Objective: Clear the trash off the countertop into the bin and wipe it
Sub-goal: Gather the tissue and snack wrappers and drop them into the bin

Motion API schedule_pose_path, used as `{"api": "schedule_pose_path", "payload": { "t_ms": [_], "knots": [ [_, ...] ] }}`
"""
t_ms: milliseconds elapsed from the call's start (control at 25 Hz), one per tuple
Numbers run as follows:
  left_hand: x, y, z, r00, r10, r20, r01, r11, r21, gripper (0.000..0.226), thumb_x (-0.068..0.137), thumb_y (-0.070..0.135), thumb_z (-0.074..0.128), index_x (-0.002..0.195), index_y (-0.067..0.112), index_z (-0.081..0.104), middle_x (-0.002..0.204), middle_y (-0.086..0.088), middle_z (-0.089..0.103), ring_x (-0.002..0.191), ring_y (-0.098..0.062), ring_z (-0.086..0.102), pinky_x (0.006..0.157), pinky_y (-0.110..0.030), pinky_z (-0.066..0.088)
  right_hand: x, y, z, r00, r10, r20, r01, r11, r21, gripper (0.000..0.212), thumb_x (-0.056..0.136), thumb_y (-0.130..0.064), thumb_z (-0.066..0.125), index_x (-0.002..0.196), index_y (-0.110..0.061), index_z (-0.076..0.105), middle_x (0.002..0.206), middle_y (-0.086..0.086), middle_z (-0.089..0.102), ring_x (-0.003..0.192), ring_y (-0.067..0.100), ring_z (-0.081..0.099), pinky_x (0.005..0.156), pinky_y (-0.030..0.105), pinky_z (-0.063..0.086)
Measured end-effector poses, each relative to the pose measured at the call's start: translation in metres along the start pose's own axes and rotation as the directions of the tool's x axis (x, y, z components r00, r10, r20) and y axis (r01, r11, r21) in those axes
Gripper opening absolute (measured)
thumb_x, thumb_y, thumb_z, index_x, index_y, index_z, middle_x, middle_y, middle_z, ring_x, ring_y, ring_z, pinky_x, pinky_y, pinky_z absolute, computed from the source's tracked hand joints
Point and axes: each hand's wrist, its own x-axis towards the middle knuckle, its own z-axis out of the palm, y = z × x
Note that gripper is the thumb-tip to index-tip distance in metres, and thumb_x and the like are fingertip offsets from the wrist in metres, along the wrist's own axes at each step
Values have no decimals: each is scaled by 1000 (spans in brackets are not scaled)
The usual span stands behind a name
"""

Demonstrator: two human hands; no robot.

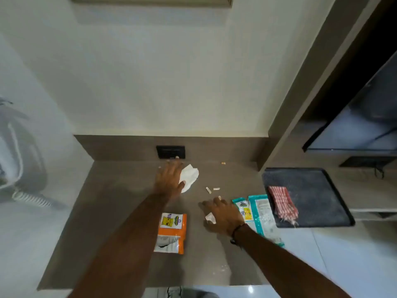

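On the brown countertop (120,203) my left hand (168,179) reaches toward the back and grips a crumpled white tissue (190,176) at its left edge. My right hand (223,214) lies palm down near the middle, closed over a small white paper scrap (210,217). An orange and white snack packet (171,233) lies flat between my forearms. A teal and white wrapper (261,214) lies at the counter's right edge, partly under my right wrist. Small pale scraps (211,189) lie between my hands, and one more scrap (223,163) sits near the back wall.
A dark tray (322,190) with a red and white checked cloth (282,201) stands to the right of the counter. A black socket plate (170,152) is set in the backsplash. A dark screen (365,125) hangs at the right. A white corded appliance (19,168) is at the left.
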Motion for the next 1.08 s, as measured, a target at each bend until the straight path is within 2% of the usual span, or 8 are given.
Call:
{"api": "schedule_pose_path", "payload": {
  "t_ms": [200, 280, 400, 480, 600, 760, 880, 1080],
  "knots": [
    [45, -16, 48, 965, 262, -5, -262, 964, -42, 61, 91, 19, 70, 148, 11, 48, 159, -23, 36, 129, -44, 53, 108, -46, 48, 17, -10, 42, 979, 197, 50, -200, 978, 66, 48, 92, -30, 53, 139, -36, 48, 140, 6, 48, 120, 33, 57, 88, 42, 56],
    [60, -23, 55, 957, 284, 54, -280, 957, -74, 50, 99, 24, 56, 148, 16, 47, 160, -18, 37, 138, -39, 46, 117, -44, 39, 23, -8, 42, 968, 252, 17, -251, 953, 171, 41, 94, -27, 49, 134, -32, 57, 130, 7, 55, 112, 33, 62, 88, 41, 57],
    [62, -14, 55, 974, 148, 172, -124, 982, -143, 42, 100, 23, 51, 142, 20, 54, 151, -13, 45, 139, -30, 44, 117, -40, 38, 29, -7, 30, 934, 355, 33, -339, 859, 384, 26, 84, -20, 57, 106, -23, 71, 113, 7, 68, 103, 30, 67, 86, 35, 56],
    [53, -9, 51, 994, 63, 91, -31, 947, -319, 35, 97, 17, 56, 130, 13, 65, 136, -17, 58, 128, -33, 55, 109, -42, 46, 33, -4, 21, 882, 469, 39, -400, 705, 586, 22, 80, -15, 67, 98, -21, 77, 105, 2, 75, 96, 21, 70, 84, 30, 56],
    [18, 4, 40, 994, 107, 0, -86, 803, -590, 30, 82, 2, 71, 112, 1, 73, 117, -22, 71, 105, -31, 66, 91, -35, 50, 33, -1, 5, 848, 499, 177, -375, 330, 867, 32, 83, -9, 76, 115, -13, 74, 112, 9, 74, 98, 26, 70, 88, 37, 59],
    [-48, 40, 30, 985, 170, -23, -144, 748, -647, 31, 72, 28, 69, 97, 12, 76, 91, -9, 80, 81, -29, 72, 74, -33, 55, 0, -4, -7, 909, 391, 146, -178, 47, 983, 30, 91, 3, 66, 121, 0, 66, 111, 22, 70, 82, 15, 71, 79, 30, 58],
    [-106, 77, 34, 993, 114, -6, -90, 749, -656, 48, 70, 27, 80, 114, 13, 63, 98, -3, 77, 85, -23, 72, 76, -36, 54, -55, 1, 2, 941, 314, 122, -154, 80, 985, 32, 91, 5, 65, 123, 2, 65, 104, 13, 71, 66, -1, 70, 61, 15, 57],
    [-203, 141, 67, 992, 62, 109, 38, 681, -731, 43, 66, 15, 87, 103, 10, 67, 92, 1, 76, 78, -5, 70, 69, -27, 53, -158, 21, 43, 973, 231, 26, -105, 334, 937, 22, 82, 8, 73, 103, 3, 77, 110, 19, 75, 91, 18, 69, 84, 29, 57]
  ]
}}
